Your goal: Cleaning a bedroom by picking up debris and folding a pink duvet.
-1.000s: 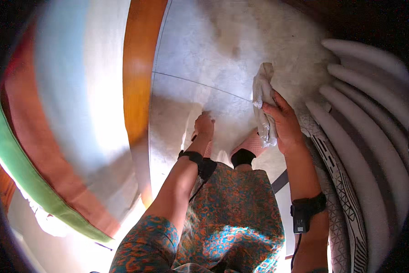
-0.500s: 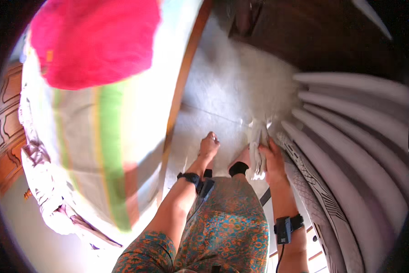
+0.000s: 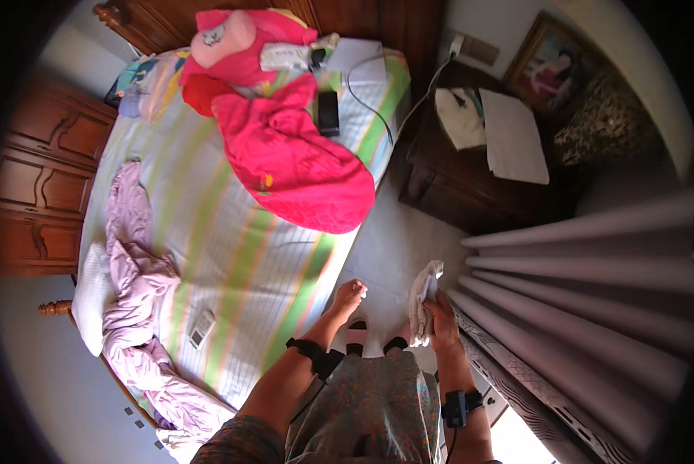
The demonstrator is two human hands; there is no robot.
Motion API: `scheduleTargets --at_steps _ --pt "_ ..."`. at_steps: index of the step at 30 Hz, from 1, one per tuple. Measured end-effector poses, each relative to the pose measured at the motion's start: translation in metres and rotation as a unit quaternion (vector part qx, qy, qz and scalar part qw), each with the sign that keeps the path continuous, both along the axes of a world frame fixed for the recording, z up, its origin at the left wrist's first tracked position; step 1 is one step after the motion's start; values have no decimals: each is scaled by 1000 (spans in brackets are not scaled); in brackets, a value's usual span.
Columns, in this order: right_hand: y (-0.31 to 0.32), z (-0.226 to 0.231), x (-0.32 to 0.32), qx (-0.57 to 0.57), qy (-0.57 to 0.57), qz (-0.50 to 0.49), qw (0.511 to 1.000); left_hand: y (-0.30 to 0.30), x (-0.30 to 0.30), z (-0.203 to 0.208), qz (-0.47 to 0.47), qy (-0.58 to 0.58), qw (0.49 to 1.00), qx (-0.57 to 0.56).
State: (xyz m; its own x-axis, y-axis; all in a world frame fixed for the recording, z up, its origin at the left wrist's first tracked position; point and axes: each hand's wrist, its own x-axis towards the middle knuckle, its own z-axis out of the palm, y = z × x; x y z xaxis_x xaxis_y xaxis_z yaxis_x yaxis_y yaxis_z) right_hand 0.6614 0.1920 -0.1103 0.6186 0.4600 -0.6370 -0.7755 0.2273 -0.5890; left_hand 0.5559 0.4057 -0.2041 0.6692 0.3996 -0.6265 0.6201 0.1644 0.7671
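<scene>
My right hand (image 3: 441, 319) is closed round a crumpled white cloth (image 3: 423, 305), which hangs in folds in front of the curtain. My left hand (image 3: 350, 297) is held beside the bed's edge with its fingers curled in. Whether anything lies inside those fingers is hidden. Closest to the left hand is the striped bed sheet (image 3: 308, 282) in green, white and orange. Further up the bed a bright pink cloth (image 3: 293, 158) lies spread out and rumpled.
Grey curtains (image 3: 579, 286) hang on the right. A dark nightstand (image 3: 447, 182) bears papers (image 3: 513, 135) beside a framed picture (image 3: 548, 73). On the bed lie a lilac cloth (image 3: 134, 309), a white remote (image 3: 202, 329) and a black case (image 3: 328, 114). Wooden cabinets (image 3: 45, 178) stand left.
The view has swung up and over, so the whole bed and the nightstand now show. The white cloth remains in my right hand, and my left hand stays curled.
</scene>
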Motion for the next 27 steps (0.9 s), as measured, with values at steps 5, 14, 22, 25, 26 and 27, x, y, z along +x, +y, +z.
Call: scheduleTargets --at_steps 5,14,22,25,26,27 --pt "-3 70 28 6 -24 -5 1000 27 26 87 129 -39 990 -45" --pt "1 121 112 31 -44 1 999 79 117 153 218 -133 966 -42" --pt "61 118 158 -8 -24 25 999 214 165 143 -6 8 905 426" --pt "89 125 175 -31 -20 39 999 255 186 172 -56 72 898 431" --pt "97 124 180 -33 -15 40 999 267 194 176 -66 86 897 428" --pt "108 125 185 -38 -20 39 998 281 201 174 -68 90 898 426"
